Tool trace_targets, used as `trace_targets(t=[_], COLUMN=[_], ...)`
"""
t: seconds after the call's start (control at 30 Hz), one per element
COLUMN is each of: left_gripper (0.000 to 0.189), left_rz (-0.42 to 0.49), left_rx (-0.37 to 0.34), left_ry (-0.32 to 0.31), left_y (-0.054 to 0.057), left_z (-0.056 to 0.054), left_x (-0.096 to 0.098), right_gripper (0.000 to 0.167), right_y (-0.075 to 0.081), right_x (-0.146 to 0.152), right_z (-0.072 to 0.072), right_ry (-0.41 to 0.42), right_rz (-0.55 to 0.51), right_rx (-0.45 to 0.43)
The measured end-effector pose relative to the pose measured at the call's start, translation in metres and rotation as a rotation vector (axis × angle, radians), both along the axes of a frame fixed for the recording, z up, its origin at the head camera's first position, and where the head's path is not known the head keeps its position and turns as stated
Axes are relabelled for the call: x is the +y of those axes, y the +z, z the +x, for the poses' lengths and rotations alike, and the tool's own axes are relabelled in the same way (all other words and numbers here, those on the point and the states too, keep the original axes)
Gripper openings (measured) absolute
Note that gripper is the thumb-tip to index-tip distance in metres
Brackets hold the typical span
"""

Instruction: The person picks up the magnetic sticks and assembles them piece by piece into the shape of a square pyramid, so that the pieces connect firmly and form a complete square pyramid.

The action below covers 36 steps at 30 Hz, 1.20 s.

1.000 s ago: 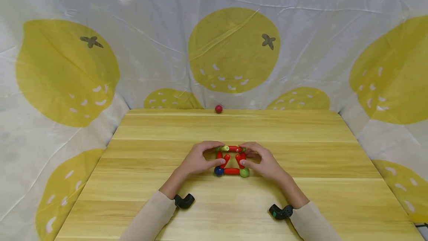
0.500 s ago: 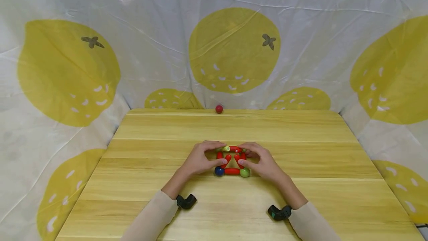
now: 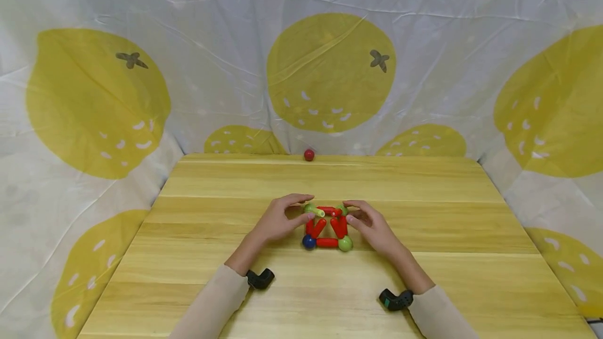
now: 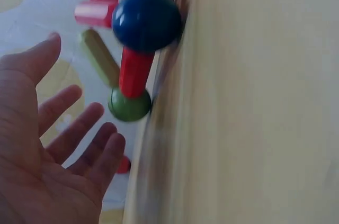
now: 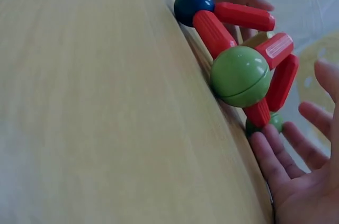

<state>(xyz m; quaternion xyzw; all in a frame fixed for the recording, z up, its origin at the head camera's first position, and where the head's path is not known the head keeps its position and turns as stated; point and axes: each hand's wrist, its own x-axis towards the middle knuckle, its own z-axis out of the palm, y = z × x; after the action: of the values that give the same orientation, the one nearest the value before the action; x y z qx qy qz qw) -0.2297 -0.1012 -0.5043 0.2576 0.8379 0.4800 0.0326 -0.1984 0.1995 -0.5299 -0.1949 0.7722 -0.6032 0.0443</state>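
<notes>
A square of red magnetic rods and balls lies on the table between both hands. Its front red rod (image 3: 327, 243) joins a blue ball (image 3: 309, 241) to a green ball (image 3: 345, 243). Two red rods lean upward and inward from these front balls. At the back left a pale green rod (image 3: 320, 213) rises from another green ball (image 4: 130, 105). My left hand (image 3: 278, 218) is spread beside the left side, apart from the pieces in the left wrist view. My right hand (image 3: 375, 228) has loose fingers, their tips at the back-right green ball (image 5: 275, 122); contact is unclear.
A single red ball (image 3: 309, 155) sits at the far edge of the wooden table (image 3: 226, 177). Behind it and on both sides hangs a white cloth (image 3: 216, 67) printed with lemons. Black cameras (image 3: 260, 279) are worn at both wrists.
Both hands have eased outward from the leaning rods, their thumbs drawing back. The back green balls show more now, and the rods stay leaning.
</notes>
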Motion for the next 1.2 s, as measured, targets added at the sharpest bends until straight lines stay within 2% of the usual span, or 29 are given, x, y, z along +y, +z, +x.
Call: trace_targets(t=[0.17,0.3,0.37,0.5,0.67,0.77,0.87,0.97,1.03,1.2], left_gripper=[0.058,0.065,0.066,0.064,0.059,0.057,0.055,0.052,0.050,0.041], left_rz=[0.086,0.077,0.054,-0.026,-0.166,-0.207,-0.190,-0.150,-0.127,-0.097], left_rx=[-0.070,-0.096,-0.088,-0.027,0.029,0.062,0.117,0.141,0.127,0.076], left_ry=[0.066,0.106,0.117,0.140,0.173,0.191,0.191,0.181,0.189,0.285], left_y=[0.000,0.002,0.002,0.002,0.000,-0.003,-0.006,-0.009,-0.012,-0.014], left_z=[-0.031,-0.061,-0.074,-0.094,-0.113,-0.125,-0.136,-0.143,-0.147,-0.152], left_x=[-0.008,-0.004,-0.001,0.005,0.010,0.014,0.019,0.025,0.028,0.030], right_gripper=[0.050,0.053,0.053,0.054,0.055,0.056,0.061,0.067,0.072,0.078], right_y=[-0.001,-0.003,-0.004,-0.006,-0.004,-0.002,-0.001,-0.002,-0.003,-0.005], right_x=[0.002,0.004,0.005,0.004,0.002,0.002,0.004,0.004,0.004,0.001], right_z=[0.000,0.002,0.003,0.002,0.001,0.002,0.002,0.002,0.001,-0.001], right_ry=[0.009,-0.003,-0.002,0.021,0.029,0.033,0.043,0.051,0.055,0.073], right_rz=[-0.025,-0.031,-0.033,-0.024,-0.015,-0.017,-0.010,0.015,0.040,0.069], right_rx=[-0.032,-0.036,-0.030,-0.013,-0.004,-0.010,-0.001,0.021,0.045,0.081])
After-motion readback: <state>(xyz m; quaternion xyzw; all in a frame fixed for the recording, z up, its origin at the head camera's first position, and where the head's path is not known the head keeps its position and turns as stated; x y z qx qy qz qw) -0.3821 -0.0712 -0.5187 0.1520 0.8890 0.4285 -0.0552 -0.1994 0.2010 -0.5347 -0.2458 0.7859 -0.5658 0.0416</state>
